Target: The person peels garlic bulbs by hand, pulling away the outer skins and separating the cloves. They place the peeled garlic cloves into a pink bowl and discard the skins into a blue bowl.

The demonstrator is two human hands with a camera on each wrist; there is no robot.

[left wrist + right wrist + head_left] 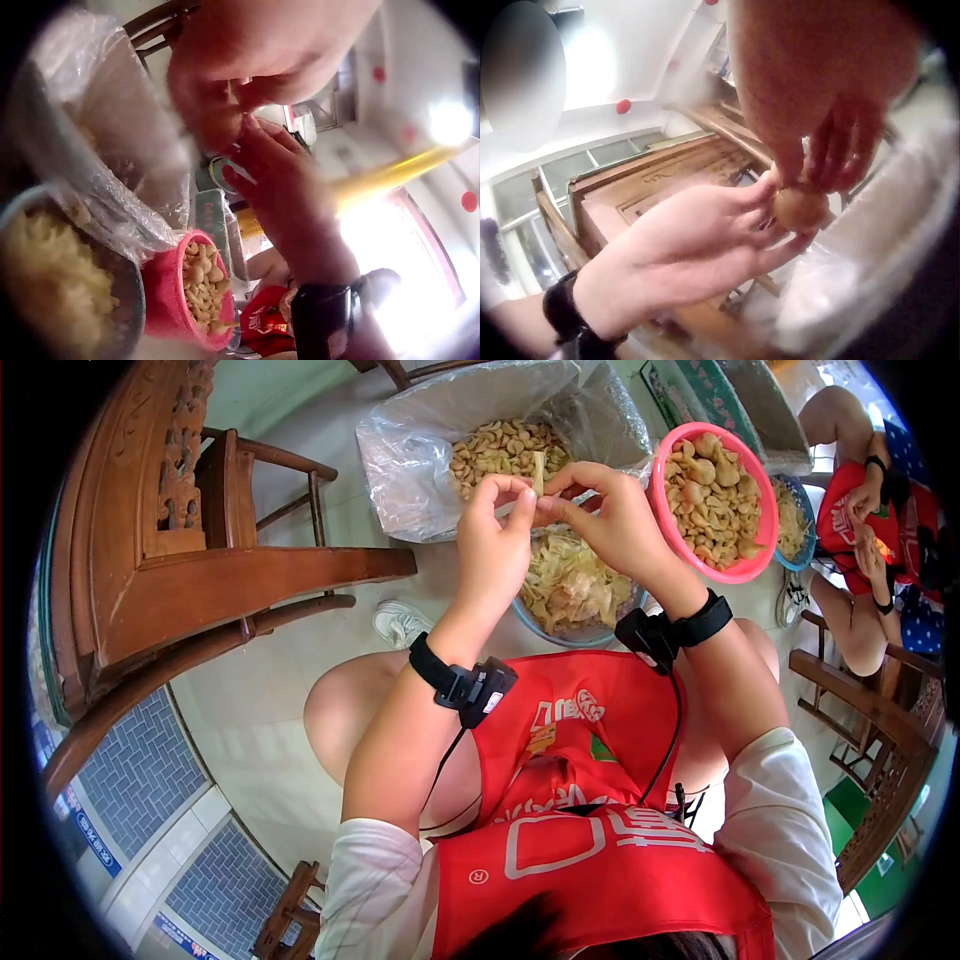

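Both hands meet over the plastic-lined box (pixel 400 470), holding a garlic bulb (pixel 801 208) between their fingertips. Its pale stem (pixel 539 468) points up and away from the body in the head view. My left hand (pixel 493 550) pinches the bulb from the left with thumb and fingers. From the other side, the bent fingers and thumb of my right hand (pixel 615 520) grip it too. Garlic cloves (pixel 505 450) lie in the box beyond the hands. Below the hands, a blue basin (pixel 545 635) holds loose papery garlic skins (pixel 575 585).
A pink basin (pixel 660 510) heaped with garlic bulbs and cloves stands to the right. Behind it is another blue basin (pixel 806 500) with skins. A second person (pixel 865 510) in a red apron sits at far right. Wooden furniture (pixel 270 585) stands on the left.
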